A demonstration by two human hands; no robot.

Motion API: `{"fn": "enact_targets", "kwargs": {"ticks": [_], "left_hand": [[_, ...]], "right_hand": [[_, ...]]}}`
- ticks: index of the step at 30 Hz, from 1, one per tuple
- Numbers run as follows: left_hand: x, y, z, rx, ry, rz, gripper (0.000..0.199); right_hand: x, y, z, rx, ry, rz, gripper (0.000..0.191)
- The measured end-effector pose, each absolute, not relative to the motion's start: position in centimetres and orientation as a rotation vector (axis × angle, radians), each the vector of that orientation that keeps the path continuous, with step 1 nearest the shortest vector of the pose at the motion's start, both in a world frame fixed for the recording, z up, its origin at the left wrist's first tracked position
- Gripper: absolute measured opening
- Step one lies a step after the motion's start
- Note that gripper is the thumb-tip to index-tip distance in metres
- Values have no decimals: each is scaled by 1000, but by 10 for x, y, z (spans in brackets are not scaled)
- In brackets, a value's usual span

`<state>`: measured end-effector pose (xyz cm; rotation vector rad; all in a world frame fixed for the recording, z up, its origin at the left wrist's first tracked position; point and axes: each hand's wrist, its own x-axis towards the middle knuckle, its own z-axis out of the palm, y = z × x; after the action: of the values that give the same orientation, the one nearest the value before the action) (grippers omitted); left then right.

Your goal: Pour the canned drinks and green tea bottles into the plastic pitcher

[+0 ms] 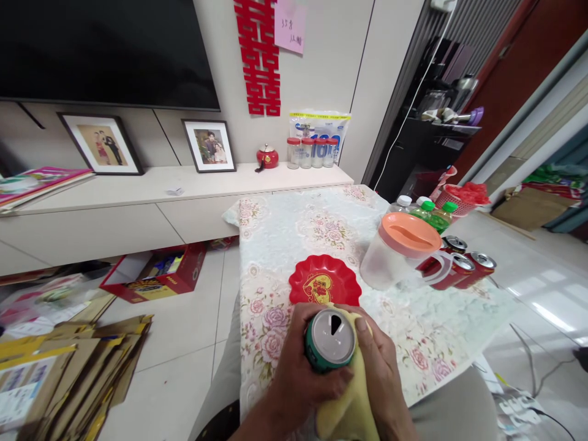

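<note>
My left hand (298, 373) is wrapped round a green drink can (331, 337), its silver top facing up with the mouth hole open. In my right hand (383, 373) is a yellow cloth (351, 398), pressed against the can's right side and hanging down below it. Just beyond my hands lies a red scalloped plate (298, 285) with a gold heart design, its near edge partly hidden by them. A clear pitcher (379, 263) with an orange lid stands to the right of the plate.
A flowered tablecloth (280, 245) covers the table. Several red cans (475, 269) and bottles with green caps (427, 211) stand at its right side. Flattened cardboard (101, 367) and a red box (184, 275) lie on the floor at left. Glass jars (305, 156) line the cabinet behind.
</note>
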<state>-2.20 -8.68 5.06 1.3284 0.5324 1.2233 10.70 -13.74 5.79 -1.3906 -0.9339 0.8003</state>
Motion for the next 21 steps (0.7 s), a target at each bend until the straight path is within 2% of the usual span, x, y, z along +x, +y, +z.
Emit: {"fn": "enact_targets", "kwargs": {"ticks": [8,12,16,19,21], "left_hand": [[-24,-84,52,1452,614,1312,53],[-20,-84,53,1436,653,1360,48],[-20,-84,54,1437,711,1320,47],[-21,-86,58,1425,710,1265,43],[-21,-89,61,1442,696,1261,41]], "right_hand": [[95,-142,35,-1501,-899,749,62],[82,-155,34,-1535,-900,741,53],[58,-168,47,-1520,-775,563,44],[56,-168,55,-1480,-773,393,43],[68,-163,57,-1465,-792,434,47]]}}
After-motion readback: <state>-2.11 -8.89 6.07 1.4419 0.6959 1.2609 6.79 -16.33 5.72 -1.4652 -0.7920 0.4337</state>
